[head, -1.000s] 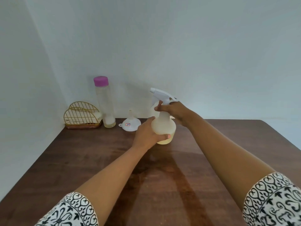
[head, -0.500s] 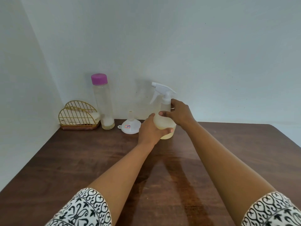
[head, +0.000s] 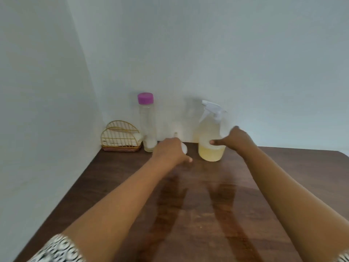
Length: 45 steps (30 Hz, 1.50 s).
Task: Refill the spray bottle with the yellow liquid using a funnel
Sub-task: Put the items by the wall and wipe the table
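Observation:
The clear spray bottle (head: 209,132) with a white trigger head stands upright at the back of the brown table (head: 205,214), with yellow liquid (head: 211,153) in its lower part. My right hand (head: 237,140) grips its right side, thumb across the front. My left hand (head: 170,151) is off the bottle, a little to its left, low over the table with fingers apart. It hides most of the white funnel (head: 184,148); only a bit of the rim and the spout tip show.
A tall clear bottle (head: 148,125) with a purple cap stands against the wall left of the funnel. A gold wire holder (head: 120,138) with a cloth in it sits in the back left corner. Walls close off the back and left.
The spray bottle has been set down on the table near the wall. My left hand let go of it and moved left to the funnel. My right hand slid from its neck to its body.

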### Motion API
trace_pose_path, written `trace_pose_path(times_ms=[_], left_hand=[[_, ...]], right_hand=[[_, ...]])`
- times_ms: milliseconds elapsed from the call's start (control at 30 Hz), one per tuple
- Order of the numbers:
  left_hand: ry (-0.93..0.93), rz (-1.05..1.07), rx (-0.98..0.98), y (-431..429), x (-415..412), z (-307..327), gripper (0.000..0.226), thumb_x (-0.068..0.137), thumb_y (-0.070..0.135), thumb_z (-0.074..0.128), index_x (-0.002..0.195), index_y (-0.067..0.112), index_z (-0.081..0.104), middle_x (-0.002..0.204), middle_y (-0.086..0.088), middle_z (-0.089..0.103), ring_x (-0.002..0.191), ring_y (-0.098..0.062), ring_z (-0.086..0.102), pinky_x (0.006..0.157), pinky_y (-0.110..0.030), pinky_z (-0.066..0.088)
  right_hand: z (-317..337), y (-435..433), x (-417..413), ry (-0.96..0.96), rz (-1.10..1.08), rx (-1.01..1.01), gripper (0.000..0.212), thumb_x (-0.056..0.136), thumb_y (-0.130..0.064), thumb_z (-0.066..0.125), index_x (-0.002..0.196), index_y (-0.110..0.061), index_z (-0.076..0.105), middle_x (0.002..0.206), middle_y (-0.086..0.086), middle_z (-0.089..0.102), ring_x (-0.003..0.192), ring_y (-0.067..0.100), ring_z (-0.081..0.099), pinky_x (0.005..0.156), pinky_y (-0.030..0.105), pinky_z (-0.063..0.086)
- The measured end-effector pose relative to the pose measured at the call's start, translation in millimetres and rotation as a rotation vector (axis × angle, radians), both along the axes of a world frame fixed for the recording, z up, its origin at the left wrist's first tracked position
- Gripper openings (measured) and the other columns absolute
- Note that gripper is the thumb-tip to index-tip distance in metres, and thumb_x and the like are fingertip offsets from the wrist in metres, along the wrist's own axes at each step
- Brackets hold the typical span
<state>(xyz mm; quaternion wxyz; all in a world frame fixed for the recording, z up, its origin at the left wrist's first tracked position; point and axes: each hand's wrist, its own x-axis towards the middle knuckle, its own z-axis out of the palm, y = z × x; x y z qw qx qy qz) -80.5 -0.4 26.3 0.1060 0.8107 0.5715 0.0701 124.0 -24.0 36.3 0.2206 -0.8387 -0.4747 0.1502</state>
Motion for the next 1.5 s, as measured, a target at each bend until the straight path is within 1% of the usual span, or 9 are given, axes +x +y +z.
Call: trace_pose_path(times_ms=[133, 233, 367, 600, 767, 900, 1067, 1233, 1500], left_hand=[[0.112, 0.269, 0.29, 23, -108, 34, 0.027, 0.082, 0.027, 0.061, 0.106, 0.014, 0.064, 0.108, -0.011, 0.067, 0.098, -0.03, 0.063, 0.07, -0.032, 0.043], [0.202, 0.296, 0.263, 52, -157, 45, 0.046, 0.086, 0.018, 0.059, 0.131, 0.019, 0.05, 0.125, -0.008, 0.059, 0.111, -0.028, 0.057, 0.081, -0.037, 0.047], [0.267, 0.18, 0.203, 90, -176, 39, 0.066, 0.088, 0.019, 0.062, 0.146, 0.022, 0.031, 0.141, -0.008, 0.046, 0.124, -0.029, 0.048, 0.094, -0.043, 0.046], [0.375, 0.029, 0.227, 123, -170, 9, 0.08, 0.083, 0.035, 0.069, 0.148, 0.027, 0.023, 0.145, -0.003, 0.038, 0.128, -0.025, 0.043, 0.089, -0.042, 0.047], [0.389, -0.076, 0.253, 130, -183, 10, 0.073, 0.084, 0.029, 0.069, 0.146, 0.026, 0.031, 0.14, -0.003, 0.045, 0.124, -0.025, 0.048, 0.098, -0.038, 0.04], [0.415, -0.13, 0.261, 124, -190, 17, 0.069, 0.085, 0.025, 0.068, 0.145, 0.029, 0.034, 0.132, -0.002, 0.05, 0.119, -0.023, 0.052, 0.088, -0.035, 0.044], [0.428, -0.187, 0.271, 109, -202, 22, 0.067, 0.086, 0.027, 0.068, 0.144, 0.032, 0.036, 0.131, -0.001, 0.053, 0.117, -0.021, 0.053, 0.087, -0.031, 0.043], [0.408, -0.205, 0.26, 95, -206, 23, 0.067, 0.086, 0.027, 0.068, 0.145, 0.032, 0.035, 0.131, -0.001, 0.053, 0.117, -0.021, 0.053, 0.089, -0.032, 0.044], [0.41, -0.192, 0.273, 94, -205, 22, 0.067, 0.087, 0.028, 0.067, 0.145, 0.032, 0.035, 0.134, -0.002, 0.052, 0.117, -0.022, 0.053, 0.087, -0.031, 0.044]], right_hand=[[-1, -21, -50, -0.16, -0.055, 0.145, 0.077, 0.069, -0.049, 0.076, 0.122, -0.006, 0.042, 0.122, 0.014, 0.051, 0.115, 0.035, 0.049, 0.088, 0.042, 0.043], [-3, -8, -113, -0.058, 0.31, 0.293, 0.054, 0.075, -0.031, 0.075, 0.118, -0.011, 0.049, 0.119, 0.01, 0.053, 0.112, 0.027, 0.053, 0.089, 0.035, 0.043], [-8, 43, -194, -0.071, 0.659, 0.262, 0.062, 0.081, -0.016, 0.068, 0.135, -0.012, 0.039, 0.131, 0.012, 0.047, 0.118, 0.028, 0.049, 0.096, 0.036, 0.041], [-30, 112, -256, -0.163, 0.532, 0.163, 0.07, 0.088, 0.001, 0.05, 0.146, 0.001, 0.011, 0.147, 0.021, 0.028, 0.122, 0.034, 0.049, 0.096, 0.037, 0.043], [-37, 122, -260, -0.215, 0.52, 0.142, 0.05, 0.09, -0.002, 0.046, 0.137, 0.001, 0.03, 0.132, 0.019, 0.045, 0.117, 0.033, 0.051, 0.09, 0.037, 0.045], [-29, 114, -251, -0.302, 0.575, 0.104, 0.034, 0.087, -0.004, 0.052, 0.121, -0.005, 0.044, 0.116, 0.014, 0.058, 0.105, 0.029, 0.057, 0.075, 0.034, 0.044], [-16, 104, -231, -0.3, 0.778, -0.035, 0.063, 0.079, -0.015, 0.072, 0.134, -0.011, 0.042, 0.127, 0.009, 0.057, 0.115, 0.027, 0.053, 0.092, 0.036, 0.046], [-21, 91, -213, -0.427, 0.824, 0.24, 0.04, 0.083, -0.018, 0.067, 0.122, -0.017, 0.056, 0.115, 0.002, 0.063, 0.104, 0.021, 0.059, 0.084, 0.034, 0.049], [-35, 94, -213, -0.725, 1.067, 0.273, 0.035, 0.085, -0.025, 0.065, 0.119, -0.023, 0.061, 0.115, -0.001, 0.053, 0.094, 0.019, 0.059, 0.066, 0.029, 0.042]])
